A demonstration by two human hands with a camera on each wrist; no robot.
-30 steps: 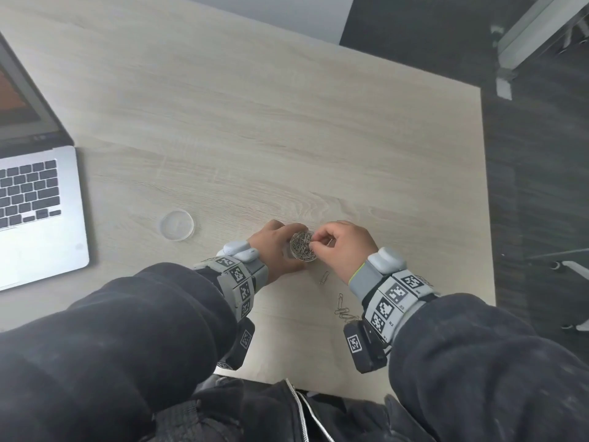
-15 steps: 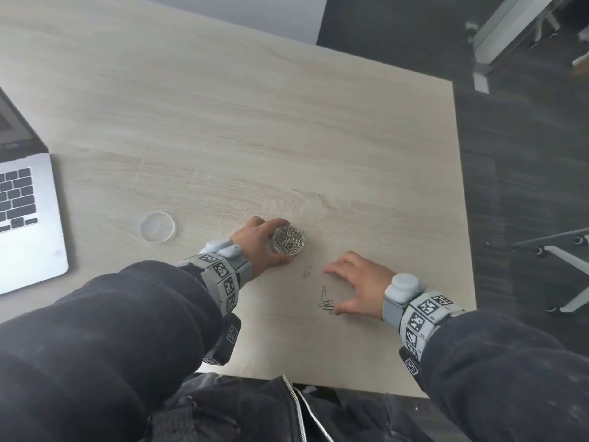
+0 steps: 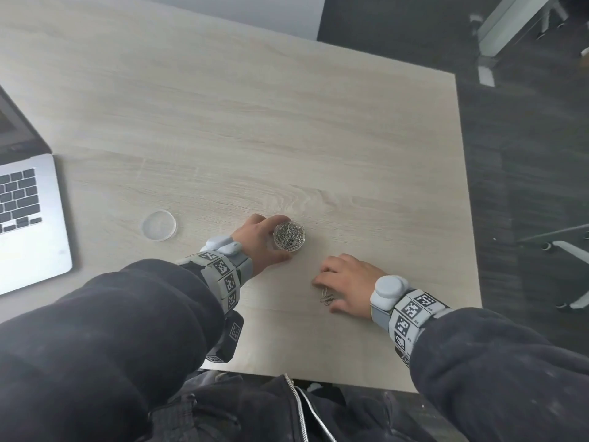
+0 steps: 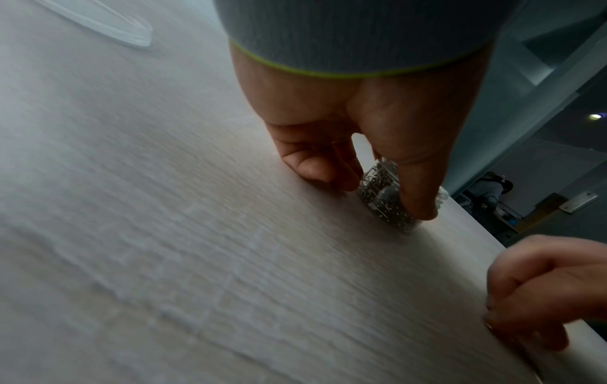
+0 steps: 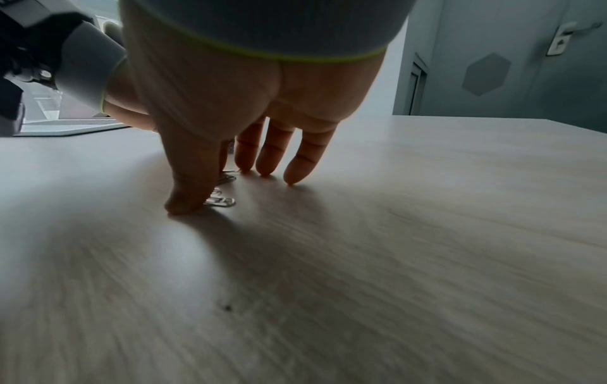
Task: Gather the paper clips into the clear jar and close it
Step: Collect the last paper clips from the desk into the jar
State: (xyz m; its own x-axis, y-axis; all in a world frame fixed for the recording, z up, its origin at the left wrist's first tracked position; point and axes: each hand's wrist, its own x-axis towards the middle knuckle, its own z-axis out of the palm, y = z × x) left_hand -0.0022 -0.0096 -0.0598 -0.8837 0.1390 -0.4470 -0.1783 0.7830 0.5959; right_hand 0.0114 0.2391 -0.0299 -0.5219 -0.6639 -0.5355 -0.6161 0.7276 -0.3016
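Observation:
The small clear jar (image 3: 289, 236), nearly full of silver paper clips, stands open on the table. My left hand (image 3: 266, 242) grips its side; the left wrist view shows thumb and fingers curled round the jar (image 4: 384, 200). A few loose paper clips (image 3: 326, 296) lie to the jar's near right. My right hand (image 3: 342, 282) is over them, with straight fingers (image 5: 266, 161) and the thumb tip touching the table beside the paper clips (image 5: 223, 200). The clear round lid (image 3: 159, 225) lies flat to the left of the jar.
An open laptop (image 3: 28, 218) sits at the table's left edge. The table's right edge (image 3: 468, 218) and near edge are close to my right hand. Dark floor and chair legs (image 3: 567, 250) lie beyond the right edge.
My right hand left the jar's mouth and came down to the loose clips at the near right. Its fingers now touch the table over them. My left hand stayed on the jar.

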